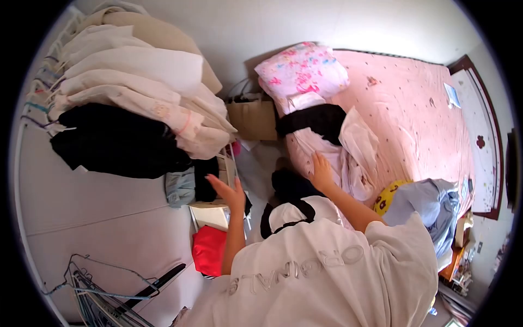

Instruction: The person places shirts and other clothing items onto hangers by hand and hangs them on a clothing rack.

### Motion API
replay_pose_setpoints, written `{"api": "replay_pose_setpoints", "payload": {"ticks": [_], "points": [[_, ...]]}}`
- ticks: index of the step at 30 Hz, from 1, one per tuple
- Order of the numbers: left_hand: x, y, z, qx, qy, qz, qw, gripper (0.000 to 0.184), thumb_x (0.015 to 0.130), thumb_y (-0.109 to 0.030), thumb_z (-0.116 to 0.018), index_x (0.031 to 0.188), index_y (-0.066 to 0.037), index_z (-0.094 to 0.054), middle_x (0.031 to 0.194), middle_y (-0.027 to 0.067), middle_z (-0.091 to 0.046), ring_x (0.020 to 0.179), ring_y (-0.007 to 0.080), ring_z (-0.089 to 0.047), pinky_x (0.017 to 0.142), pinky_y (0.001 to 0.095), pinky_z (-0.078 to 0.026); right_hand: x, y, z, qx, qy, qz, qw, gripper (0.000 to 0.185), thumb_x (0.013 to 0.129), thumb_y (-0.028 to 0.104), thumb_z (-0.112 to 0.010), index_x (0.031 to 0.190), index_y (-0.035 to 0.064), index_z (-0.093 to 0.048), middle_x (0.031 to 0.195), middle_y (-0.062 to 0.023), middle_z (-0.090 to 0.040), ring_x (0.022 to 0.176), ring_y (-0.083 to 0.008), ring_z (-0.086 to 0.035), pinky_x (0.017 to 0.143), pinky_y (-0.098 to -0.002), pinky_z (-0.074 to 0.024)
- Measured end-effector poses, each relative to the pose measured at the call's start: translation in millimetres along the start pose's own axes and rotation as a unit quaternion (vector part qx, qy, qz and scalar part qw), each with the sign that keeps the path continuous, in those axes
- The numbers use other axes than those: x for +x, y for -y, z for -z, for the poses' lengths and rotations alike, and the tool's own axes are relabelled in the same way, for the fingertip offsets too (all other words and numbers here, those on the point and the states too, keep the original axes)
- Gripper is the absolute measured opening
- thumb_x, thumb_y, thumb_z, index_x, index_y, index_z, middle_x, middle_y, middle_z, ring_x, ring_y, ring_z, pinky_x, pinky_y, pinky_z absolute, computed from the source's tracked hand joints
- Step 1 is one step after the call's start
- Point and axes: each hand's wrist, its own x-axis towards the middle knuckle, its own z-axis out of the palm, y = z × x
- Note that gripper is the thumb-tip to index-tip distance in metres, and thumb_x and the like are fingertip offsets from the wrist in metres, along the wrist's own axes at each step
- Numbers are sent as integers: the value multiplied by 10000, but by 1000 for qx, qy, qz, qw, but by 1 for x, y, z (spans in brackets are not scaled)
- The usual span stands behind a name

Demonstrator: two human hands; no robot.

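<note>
My left hand (226, 191) is raised with its fingers spread and nothing in it. It is nearest a small shelf or box (215, 204), with dark and grey-blue folded cloth beside it. My right hand (321, 170) reaches to the bed's edge with fingers stretched out, over or against a pale pink cloth (313, 146); whether it touches the cloth I cannot tell. Just beyond lie a black garment (318, 121) and a crumpled whitish garment (358, 147). Below my hands, in front of my white shirt, is a white item with black bands (294, 214).
Light garments (131, 71) and a black garment (120, 141) hang from a rack at left. A tan bag (253, 117) stands by the bed (397, 109), which holds a floral pillow (302, 71). Red cloth (208, 250), bare hangers (103, 289) and blue clothing (425, 201) are nearer.
</note>
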Motion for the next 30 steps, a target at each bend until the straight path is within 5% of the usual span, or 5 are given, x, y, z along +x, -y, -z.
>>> {"api": "replay_pose_setpoints", "payload": {"ticks": [5, 11, 15, 23, 30], "points": [[-51, -34, -25, -101, 293, 9, 951, 723, 789, -180, -536, 1337, 20, -109, 1366, 257, -158, 1269, 371, -180, 1025, 409, -175, 10, -46, -12, -83, -14, -61, 995, 656, 635, 84, -551, 1241, -12, -317, 1283, -195, -338, 1155, -352, -346, 977, -418, -273], [1, -48, -45, -148, 311, 46, 938, 648, 799, -122, -515, 1340, -32, -169, 1296, 222, -338, 1149, 337, -399, 947, 356, -317, 30, -55, -38, -93, 7, -66, 993, 599, 662, 97, -507, 1227, -27, -349, 1277, -188, -364, 1193, -318, -327, 990, -414, -257], [21, -71, -51, -166, 307, 48, 936, 608, 804, -97, -508, 1337, -73, -217, 1212, 198, -455, 1035, 307, -515, 877, 340, -389, 46, -88, -70, -293, 39, 20, 955, 519, 768, 137, -401, 1257, -20, -326, 1302, -194, -344, 1239, -303, -280, 1007, -439, -212], [-18, -90, -79, -142, 393, -22, 908, 498, 781, -129, -528, 1252, -68, -378, 1058, 207, -540, 932, 358, -529, 803, 376, -431, 109, -151, -92, -505, 175, 61, 843, 462, 850, 178, -314, 1266, -22, -321, 1318, -198, -329, 1242, -300, -283, 1024, -462, -160], [-15, -101, -92, -104, 438, -63, 891, 388, 782, -119, -529, 1160, -55, -470, 980, 162, -582, 828, 313, -564, 720, 377, -452, 150, -172, -79, -582, 373, 95, 717, 275, 823, 168, -420, 976, 23, -598, 917, -142, -602, 965, -324, -522, 1016, -509, -145]]}}
